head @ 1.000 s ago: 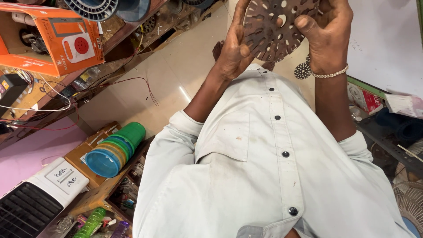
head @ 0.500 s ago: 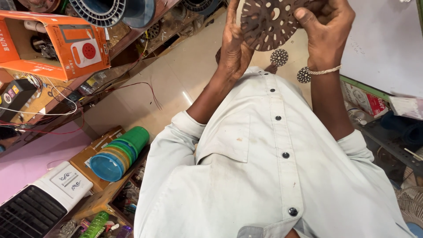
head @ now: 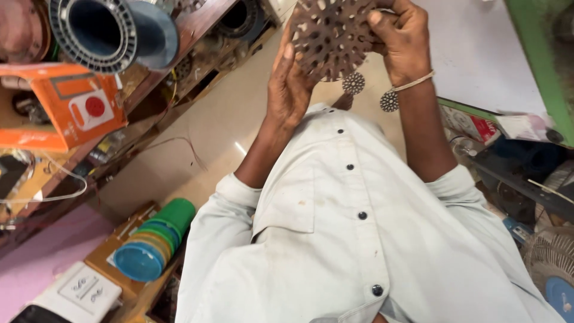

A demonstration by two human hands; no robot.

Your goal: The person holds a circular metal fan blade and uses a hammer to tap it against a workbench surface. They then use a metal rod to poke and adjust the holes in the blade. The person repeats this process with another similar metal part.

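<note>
Cluttered shop floor, both hands' fingers pinching perforated disc [head: 332, 36] (now shifted left)

A beige floor [head: 197, 143] carries two small toothed metal discs [head: 353, 83], lying near each other. A wooden shelf [head: 179, 36] at the floor's edge holds an orange box [head: 72, 107] and a ribbed grey pipe fitting [head: 113, 30].
</note>
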